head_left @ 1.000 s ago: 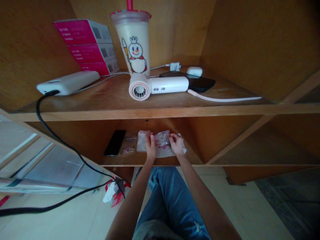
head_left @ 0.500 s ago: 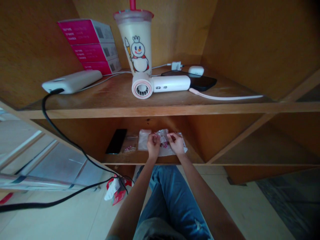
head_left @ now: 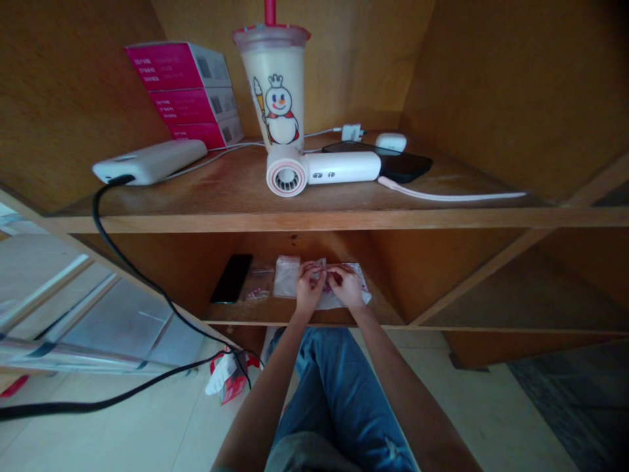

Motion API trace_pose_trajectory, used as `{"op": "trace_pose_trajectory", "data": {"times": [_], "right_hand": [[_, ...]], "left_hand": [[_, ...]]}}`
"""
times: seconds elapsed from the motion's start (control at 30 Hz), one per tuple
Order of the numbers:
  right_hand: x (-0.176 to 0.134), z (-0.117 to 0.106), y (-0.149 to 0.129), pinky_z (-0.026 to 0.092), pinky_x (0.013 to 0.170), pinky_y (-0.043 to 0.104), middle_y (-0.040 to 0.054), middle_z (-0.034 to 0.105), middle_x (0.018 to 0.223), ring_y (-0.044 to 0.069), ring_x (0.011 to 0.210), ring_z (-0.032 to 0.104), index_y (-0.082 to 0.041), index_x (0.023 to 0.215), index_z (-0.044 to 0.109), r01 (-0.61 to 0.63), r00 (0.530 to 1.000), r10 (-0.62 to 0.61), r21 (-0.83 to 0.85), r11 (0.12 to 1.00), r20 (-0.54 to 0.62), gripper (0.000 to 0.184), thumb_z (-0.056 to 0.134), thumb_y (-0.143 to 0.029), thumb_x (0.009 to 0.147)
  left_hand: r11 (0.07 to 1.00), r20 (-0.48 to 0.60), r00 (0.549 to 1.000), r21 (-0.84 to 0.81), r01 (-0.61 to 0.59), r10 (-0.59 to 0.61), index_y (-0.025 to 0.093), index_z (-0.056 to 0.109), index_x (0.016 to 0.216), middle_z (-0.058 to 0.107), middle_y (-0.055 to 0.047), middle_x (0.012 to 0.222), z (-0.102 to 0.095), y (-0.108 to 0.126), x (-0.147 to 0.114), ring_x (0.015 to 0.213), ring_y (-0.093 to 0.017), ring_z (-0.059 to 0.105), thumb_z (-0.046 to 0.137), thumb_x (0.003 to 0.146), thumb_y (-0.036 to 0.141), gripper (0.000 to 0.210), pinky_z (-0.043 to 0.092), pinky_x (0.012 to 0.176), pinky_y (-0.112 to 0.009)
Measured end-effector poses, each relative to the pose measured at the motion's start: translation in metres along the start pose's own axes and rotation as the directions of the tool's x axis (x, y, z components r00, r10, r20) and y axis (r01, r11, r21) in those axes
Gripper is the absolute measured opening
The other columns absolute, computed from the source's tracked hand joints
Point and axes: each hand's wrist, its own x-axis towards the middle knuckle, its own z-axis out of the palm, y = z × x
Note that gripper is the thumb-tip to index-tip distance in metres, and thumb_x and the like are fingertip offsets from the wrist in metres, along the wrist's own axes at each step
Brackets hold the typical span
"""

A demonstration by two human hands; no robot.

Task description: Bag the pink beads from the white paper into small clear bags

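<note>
On the lower shelf my left hand (head_left: 309,287) is closed, pinching a small clear plastic bag (head_left: 322,262). My right hand (head_left: 346,285) meets it at the bag's upper edge, its fingertips closed on the plastic. Small dark pink beads (head_left: 327,288) show between the hands, partly covered by fingers. Beneath them lies a white sheet (head_left: 326,303). To the left of my left hand are flat clear bags (head_left: 286,278) and another clear bag (head_left: 258,288) with pink beads inside.
A black phone (head_left: 232,278) lies at the lower shelf's left. Above, the upper shelf (head_left: 206,206) holds a drink cup (head_left: 280,85), a white handheld fan (head_left: 339,168), a white power bank (head_left: 152,162) and pink boxes (head_left: 171,69). A black cable (head_left: 142,275) hangs down on the left.
My hands have come closer together, and the bag is now raised and bunched between the fingertips. The whole view has shifted slightly.
</note>
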Motion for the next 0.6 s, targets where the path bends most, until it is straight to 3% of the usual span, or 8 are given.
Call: {"op": "trace_pose_trajectory", "data": {"times": [0.37, 0.6], "right_hand": [[0.0020, -0.0014, -0.0024, 0.042, 0.077, 0.031, 0.0027, 0.067, 0.081, 0.018, 0.078, 0.058, -0.022, 0.075, 0.063, -0.029, 0.996, 0.027, 0.025, 0.999, 0.080, 0.017, 0.047, -0.018, 0.077], [0.0008, 0.0004, -0.0008, 0.043, 0.071, 0.028, 0.0017, 0.065, 0.071, 0.017, 0.070, 0.059, -0.022, 0.072, 0.064, -0.049, 0.995, 0.041, 0.079, 0.996, 0.092, 0.016, 0.048, -0.019, 0.075]], "left_hand": [[1.000, 0.008, 1.000, 0.017, 0.024, -0.024, 0.016, 0.062, 0.085, 0.050, -0.009, 0.105, 0.0005, -0.0010, 0.0003, 0.095, -0.017, 0.054, 0.055, 0.079, 0.030, 0.017, 0.052, 0.056, -0.020], [0.996, 0.009, 1.000, 0.083, -0.015, 0.014, 0.017, 0.062, 0.082, 0.053, -0.008, 0.103, 0.0016, -0.0082, -0.0001, 0.096, -0.017, 0.055, 0.054, 0.080, 0.030, 0.016, 0.051, 0.072, -0.027]]}}
